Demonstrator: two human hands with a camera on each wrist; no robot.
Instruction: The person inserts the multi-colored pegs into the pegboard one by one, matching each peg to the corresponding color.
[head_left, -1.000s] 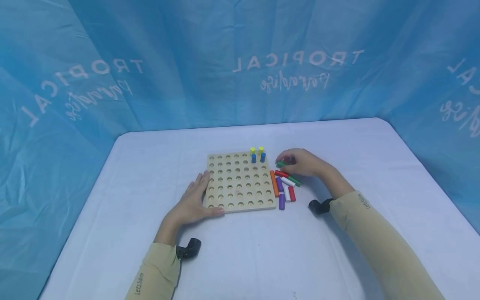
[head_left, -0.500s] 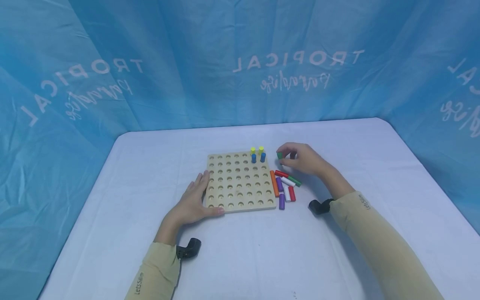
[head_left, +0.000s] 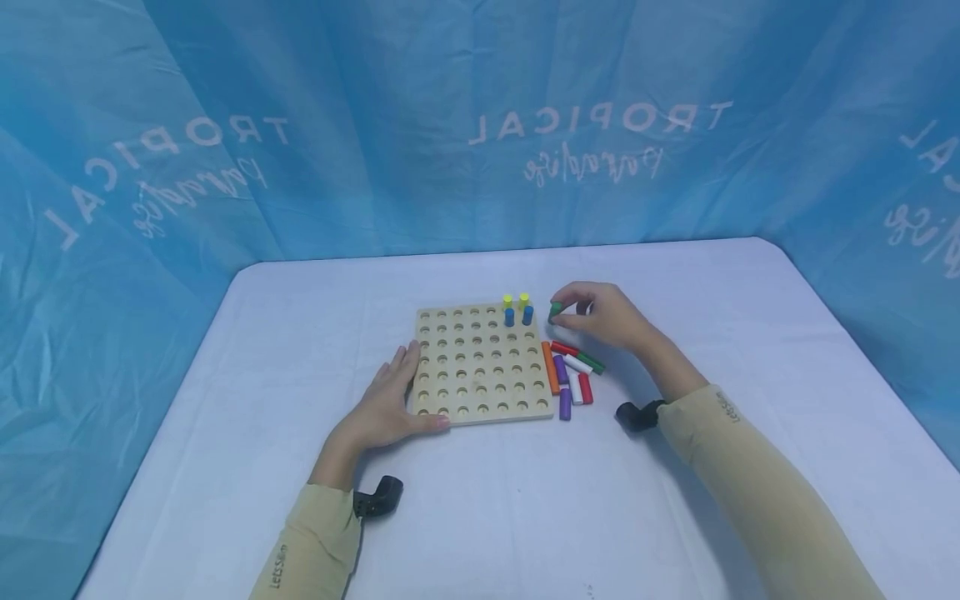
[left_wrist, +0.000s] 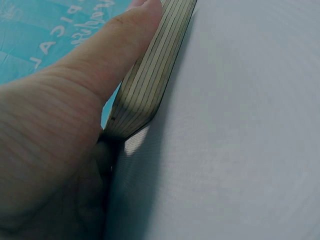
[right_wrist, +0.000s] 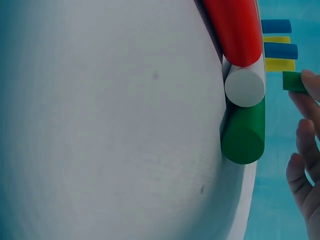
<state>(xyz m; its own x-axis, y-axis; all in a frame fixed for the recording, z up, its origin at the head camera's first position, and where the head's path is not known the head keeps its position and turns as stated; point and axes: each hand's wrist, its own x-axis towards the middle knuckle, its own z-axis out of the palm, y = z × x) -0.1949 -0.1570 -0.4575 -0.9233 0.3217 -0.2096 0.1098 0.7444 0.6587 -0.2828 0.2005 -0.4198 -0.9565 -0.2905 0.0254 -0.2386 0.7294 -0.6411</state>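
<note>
Green peg held just beside the far right corner of the board

The right hand [head_left: 603, 317] pinches a short green peg [head_left: 555, 311] by its sides between curled fingertips, long axis about upright; it looks light, stiff and smooth, so a grip at its middle suits. The left hand [head_left: 386, 404] lies with straight fingers against the wooden board [head_left: 480, 367] at its near left edge. Loose pegs [head_left: 573, 375] lie right of it.

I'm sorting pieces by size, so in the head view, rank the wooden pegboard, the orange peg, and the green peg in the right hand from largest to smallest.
1. Wooden pegboard, by far the largest.
2. Orange peg, a long stick lying beside the board.
3. Green peg, mostly hidden by the right hand, so its full length is unsure.
</note>
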